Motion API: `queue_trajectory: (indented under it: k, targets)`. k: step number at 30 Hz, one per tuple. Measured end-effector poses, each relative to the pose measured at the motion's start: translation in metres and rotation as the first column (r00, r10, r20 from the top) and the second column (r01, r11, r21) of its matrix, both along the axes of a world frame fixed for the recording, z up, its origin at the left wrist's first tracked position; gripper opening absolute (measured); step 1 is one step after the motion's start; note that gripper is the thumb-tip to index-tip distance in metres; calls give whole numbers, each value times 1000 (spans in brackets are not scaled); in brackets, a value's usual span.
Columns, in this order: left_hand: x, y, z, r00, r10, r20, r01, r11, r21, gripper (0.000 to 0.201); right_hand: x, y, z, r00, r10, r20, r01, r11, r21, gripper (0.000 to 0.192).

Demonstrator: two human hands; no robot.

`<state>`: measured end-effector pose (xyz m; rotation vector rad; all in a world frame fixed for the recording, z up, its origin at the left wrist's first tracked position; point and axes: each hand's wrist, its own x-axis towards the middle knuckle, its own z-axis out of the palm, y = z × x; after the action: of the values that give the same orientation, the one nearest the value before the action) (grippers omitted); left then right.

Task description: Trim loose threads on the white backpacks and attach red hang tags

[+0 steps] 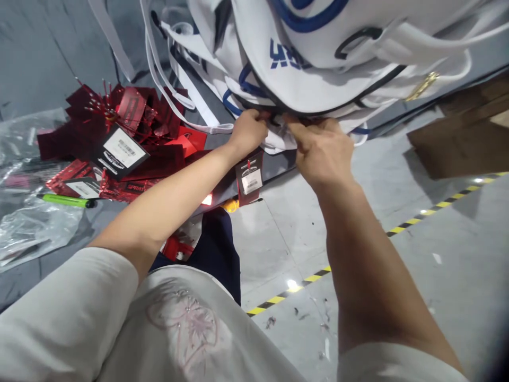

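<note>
A white bag [254, 32] with blue lettering, black edging and long white straps lies at the table's edge in front of me. My left hand [249, 130] is closed on the black-edged rim at the near side of the bag. Close beside it, my right hand [324, 151] grips the same rim, its fingers curled and its fingertips hidden under the fabric. A dark red hang tag [249, 180] with a white barcode label hangs below my left hand. Whether a cord ties it to the bag cannot be made out.
Red and black hang tags [131, 106] are heaped on the grey table left of the bag. A green marker [67, 200] lies by clear plastic wrapping [35, 223]. A brown cardboard box [461, 132] stands at the right. Yellow-black tape [278, 298] crosses the floor.
</note>
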<state>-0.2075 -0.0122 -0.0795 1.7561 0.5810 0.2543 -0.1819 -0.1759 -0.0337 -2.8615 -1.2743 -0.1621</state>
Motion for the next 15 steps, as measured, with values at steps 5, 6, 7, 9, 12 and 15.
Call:
queue_trajectory:
  k: [5,6,7,9,12,15]
  targets:
    - [11,2,-1,999,-48,-12,46,994,-97,26,8,-4,-9,999,48,-8,-47,996,80,56]
    - [10,5,1,997,-69,-15,67,993,-94,26,9,-4,-10,999,52,-6,-51,995,87,56]
    - [8,8,2,996,-85,-24,82,993,-89,26,9,-4,-10,999,50,-6,-49,995,87,56]
    - [4,12,5,993,-110,-41,107,992,-70,27,9,-3,-8,999,45,-12,-44,996,82,54]
    - [0,14,8,992,-123,-24,121,990,-72,25,9,-3,-4,998,58,-23,-56,994,89,48]
    - [2,11,15,986,-141,-86,116,962,-249,14,7,-2,-1,999,40,-32,-38,998,58,48]
